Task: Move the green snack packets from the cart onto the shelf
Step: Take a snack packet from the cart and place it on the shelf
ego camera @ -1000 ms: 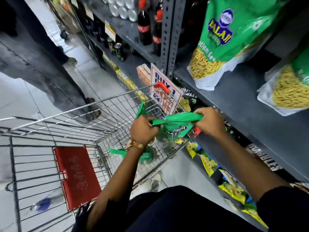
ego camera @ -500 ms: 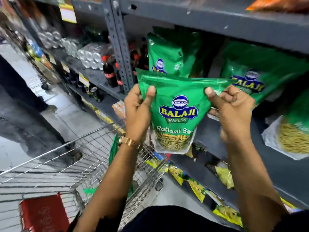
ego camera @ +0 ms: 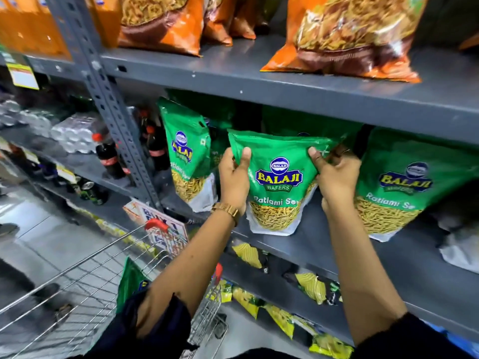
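Observation:
A green snack packet [ego camera: 278, 177] stands upright at the front of the grey middle shelf [ego camera: 404, 257], its base on or just above the board. My left hand [ego camera: 233, 177] grips its left edge and my right hand [ego camera: 334, 174] grips its upper right corner. Two more green packets flank it on the same shelf, one on the left [ego camera: 188, 154] and one on the right [ego camera: 404, 182]. Another green packet [ego camera: 131, 281] sticks up inside the wire cart [ego camera: 77, 278] at lower left.
Orange snack bags [ego camera: 350, 35] fill the shelf above. A grey upright post [ego camera: 114, 112] separates a bay of cola bottles [ego camera: 108, 159] and cans on the left. Yellow packets [ego camera: 311, 286] lie on the lower shelves. A promo sign [ego camera: 166, 226] hangs by the cart's red corner.
Both hands lifted the green packet out of the cart and carried it up and forward to the middle shelf, between the two packets standing there.

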{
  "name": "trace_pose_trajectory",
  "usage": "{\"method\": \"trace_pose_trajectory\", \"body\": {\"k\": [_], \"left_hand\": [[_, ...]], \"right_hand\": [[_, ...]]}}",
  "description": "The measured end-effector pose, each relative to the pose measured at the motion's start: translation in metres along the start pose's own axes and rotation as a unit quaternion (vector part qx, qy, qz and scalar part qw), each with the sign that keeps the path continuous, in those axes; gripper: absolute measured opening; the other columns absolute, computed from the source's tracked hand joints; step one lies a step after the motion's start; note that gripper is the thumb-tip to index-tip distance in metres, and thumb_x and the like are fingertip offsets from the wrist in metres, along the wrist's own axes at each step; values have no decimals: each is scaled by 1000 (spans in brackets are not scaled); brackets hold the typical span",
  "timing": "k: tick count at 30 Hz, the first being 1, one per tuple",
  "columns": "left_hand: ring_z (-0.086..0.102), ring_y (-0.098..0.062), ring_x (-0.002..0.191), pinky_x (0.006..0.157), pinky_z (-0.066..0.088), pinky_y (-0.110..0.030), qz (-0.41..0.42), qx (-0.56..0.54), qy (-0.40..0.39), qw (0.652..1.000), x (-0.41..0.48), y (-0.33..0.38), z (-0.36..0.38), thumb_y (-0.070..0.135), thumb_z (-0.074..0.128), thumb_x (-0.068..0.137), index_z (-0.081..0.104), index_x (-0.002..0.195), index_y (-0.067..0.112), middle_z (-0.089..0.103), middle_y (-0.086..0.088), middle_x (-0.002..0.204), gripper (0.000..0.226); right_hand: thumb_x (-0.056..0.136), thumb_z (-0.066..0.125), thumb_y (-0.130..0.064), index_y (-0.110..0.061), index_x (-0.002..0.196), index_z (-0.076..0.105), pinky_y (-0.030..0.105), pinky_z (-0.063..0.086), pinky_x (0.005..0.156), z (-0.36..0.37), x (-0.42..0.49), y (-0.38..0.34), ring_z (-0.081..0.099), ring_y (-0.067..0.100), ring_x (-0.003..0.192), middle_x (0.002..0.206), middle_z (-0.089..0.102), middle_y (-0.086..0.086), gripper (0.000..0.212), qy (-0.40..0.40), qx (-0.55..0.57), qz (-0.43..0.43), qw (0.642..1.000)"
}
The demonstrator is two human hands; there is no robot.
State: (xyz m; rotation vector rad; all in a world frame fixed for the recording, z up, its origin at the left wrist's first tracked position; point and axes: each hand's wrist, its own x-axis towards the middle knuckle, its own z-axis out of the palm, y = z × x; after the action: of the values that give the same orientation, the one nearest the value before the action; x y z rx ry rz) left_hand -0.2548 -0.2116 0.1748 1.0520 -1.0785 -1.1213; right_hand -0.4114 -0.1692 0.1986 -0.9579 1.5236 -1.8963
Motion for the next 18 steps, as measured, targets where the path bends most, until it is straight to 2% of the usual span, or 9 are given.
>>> {"method": "trace_pose_trajectory", "body": {"k": [2, 4, 5, 7, 8, 10, 12, 14, 18], "left_hand": [[38, -24, 143, 120, 30, -46, -17, 19, -15, 1000, -2, -2, 6, 34, 54, 96, 37, 144, 5, 40, -14, 153, 59], [37, -24, 144, 120, 30, -46, -18, 14, -21, 1000, -3, -5, 7, 39, 55, 95, 34, 147, 10, 37, -10, 156, 63], [42, -22, 138, 117, 35, -46, -7, 7, -27, 1000, -2, -8, 7, 38, 56, 94, 40, 141, 10, 43, -9, 150, 57], [56, -13, 105, 97, 47, -40, 28, 12, -38, 999, -4, -13, 3, 36, 56, 95, 54, 116, 11, 60, -7, 113, 33], [54, -7, 87, 85, 46, -32, 41, 11, -34, 999, -6, -14, 0, 33, 55, 96, 56, 101, 15, 57, -4, 93, 19], [54, 6, 74, 79, 43, -18, 52, 6, -6, 999, -11, -19, -8, 28, 54, 97, 55, 91, 28, 56, 7, 85, 6], [60, 6, 89, 88, 46, -19, 52, 2, 23, 998, -20, -21, -20, 24, 53, 98, 55, 93, 31, 63, 9, 96, 9], [65, -6, 101, 98, 48, -29, 60, 8, 38, 997, -31, -23, -35, 21, 51, 99, 55, 95, 28, 68, 3, 102, 9], [66, -13, 100, 94, 48, -32, 100, 41, 62, 992, -58, -25, -78, 19, 50, 99, 55, 99, 20, 69, -8, 102, 5]], "right_hand": [[82, 76, -14, -21, 74, 59, 56, 54, 89, -2, 2, 7, 67, 29, 90, 96, 70, 16, 20, 23, -27, -5, 999], [84, 74, -15, -21, 82, 58, 50, 55, 90, -3, 2, 13, 66, 26, 90, 97, 70, 15, 17, 25, -27, -10, 999], [85, 73, -16, -20, 87, 59, 45, 56, 88, -4, 1, 16, 66, 23, 88, 96, 70, 15, 15, 23, -21, -9, 999], [87, 71, -21, -10, 103, 58, 35, 54, 78, -5, -6, 19, 64, 18, 80, 93, 69, 15, 24, 38, -18, -3, 999], [87, 70, -25, -5, 114, 54, 32, 52, 77, -5, -12, 20, 63, 18, 83, 96, 68, 14, 37, 53, -24, -6, 998], [89, 67, -30, -5, 130, 46, 34, 50, 82, -6, -29, 23, 59, 24, 103, 118, 60, 15, 52, 97, -62, -51, 992], [89, 64, -31, -11, 134, 45, 44, 49, 85, -6, -51, 25, 50, 26, 106, 126, 55, 9, 52, 135, -116, -133, 975], [91, 63, -29, -15, 133, 47, 51, 45, 85, -3, -71, 25, 46, 25, 100, 123, 55, 2, 47, 139, -148, -208, 957], [92, 62, -21, -16, 125, 54, 41, 45, 83, 17, -107, 34, 47, 16, 99, 111, 47, -24, 34, 19, -155, -272, 950]]}}
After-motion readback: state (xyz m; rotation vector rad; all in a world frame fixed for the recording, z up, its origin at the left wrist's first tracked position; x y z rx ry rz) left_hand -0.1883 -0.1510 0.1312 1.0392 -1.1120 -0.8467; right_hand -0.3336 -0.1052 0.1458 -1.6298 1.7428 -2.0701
